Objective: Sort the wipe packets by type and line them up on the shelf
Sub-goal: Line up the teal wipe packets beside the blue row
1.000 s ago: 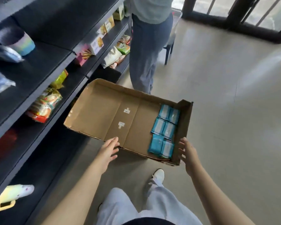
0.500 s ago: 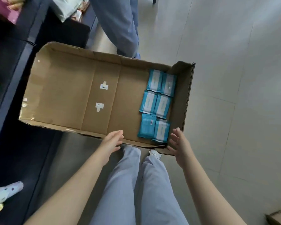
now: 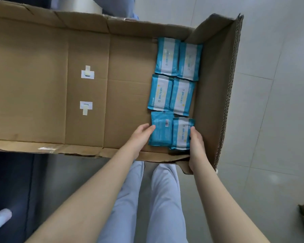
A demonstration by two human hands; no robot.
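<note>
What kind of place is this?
Probably a shop or stockroom: a big cardboard box holds six matching blue wipe packets, dark shelving stands on the left, and the floor is tiled.

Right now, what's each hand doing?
Left hand: open, touching the barcode packet.
Right hand: against the next packet; grip cannot be told.

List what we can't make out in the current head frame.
Head view:
1. Print on the wipe packets: too small and blurred; types unreadable.
2. Right hand on the near-right packet: the hand's own back hides the grip.
3. Dark shelf: cut off by the left edge; no slot visible.
4. Cardboard box: left end cropped by the frame.
</note>
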